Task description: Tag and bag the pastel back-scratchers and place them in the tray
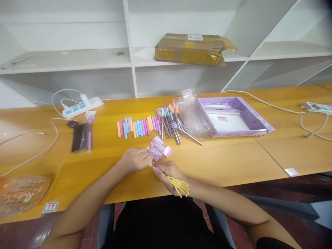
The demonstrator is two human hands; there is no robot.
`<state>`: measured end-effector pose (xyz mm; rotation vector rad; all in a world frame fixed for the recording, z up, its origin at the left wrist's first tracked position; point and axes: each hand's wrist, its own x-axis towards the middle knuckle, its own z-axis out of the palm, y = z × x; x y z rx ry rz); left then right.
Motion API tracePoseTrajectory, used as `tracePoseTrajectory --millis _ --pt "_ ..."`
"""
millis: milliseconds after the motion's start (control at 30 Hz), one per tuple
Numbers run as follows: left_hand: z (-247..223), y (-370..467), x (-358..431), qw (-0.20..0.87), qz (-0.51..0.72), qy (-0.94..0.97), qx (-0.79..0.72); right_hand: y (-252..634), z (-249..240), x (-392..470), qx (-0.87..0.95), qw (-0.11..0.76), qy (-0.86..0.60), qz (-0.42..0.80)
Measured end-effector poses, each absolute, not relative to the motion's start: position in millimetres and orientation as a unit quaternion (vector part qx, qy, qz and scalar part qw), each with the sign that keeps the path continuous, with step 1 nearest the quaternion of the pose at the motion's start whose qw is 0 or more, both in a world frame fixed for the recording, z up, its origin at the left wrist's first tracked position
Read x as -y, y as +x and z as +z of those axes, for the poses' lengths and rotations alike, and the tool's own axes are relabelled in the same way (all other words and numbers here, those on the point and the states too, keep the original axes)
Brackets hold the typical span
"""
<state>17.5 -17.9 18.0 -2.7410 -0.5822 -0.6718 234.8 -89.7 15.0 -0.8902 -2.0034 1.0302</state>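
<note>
A back scratcher with a yellow hand-shaped head (178, 186) and a thin metal rod lies across my right hand (168, 174), whose fingers are wrapped round the rod. My left hand (137, 160) is closed at the rod's other end, where a bit of yellow shows; most of that end is hidden in the fingers. Just beyond both hands lies a loose pile of small pink and purple cards (157, 148). Farther back, coloured handle sleeves (138, 128) in yellow, pink, blue and purple form a rough row. Beside them is a heap of metal-rod back scratchers (169, 122) with coloured heads.
Clear plastic bags (194, 117) lie against a purple tray box (263, 129) at the right. On the left are a bagged purple back scratcher (89, 133), a dark phone (79, 138) and a white power strip (83, 107) with cables. A taped carton (190, 50) sits on the shelf.
</note>
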Motion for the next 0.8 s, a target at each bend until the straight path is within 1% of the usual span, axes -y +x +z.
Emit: tracePoseTrajectory --millis 200,433,600,700,800 --pt "19 19 14 0.212 -0.306 -0.915 0.159 235 6 91 0.791 0.370 -0.335 0.354" --pt "17 21 10 0.225 -0.288 -0.920 0.144 244 1 97 0.784 0.383 -0.335 0.355" --pt "17 29 19 0.240 -0.310 -0.904 0.169 237 1 92 0.744 0.413 -0.338 0.403" --pt "16 32 23 0.235 -0.317 -0.900 0.188 226 0 87 0.722 0.403 -0.351 0.441" --pt "16 26 19 0.258 -0.306 -0.895 0.195 217 -1 84 0.691 0.397 -0.370 0.477"
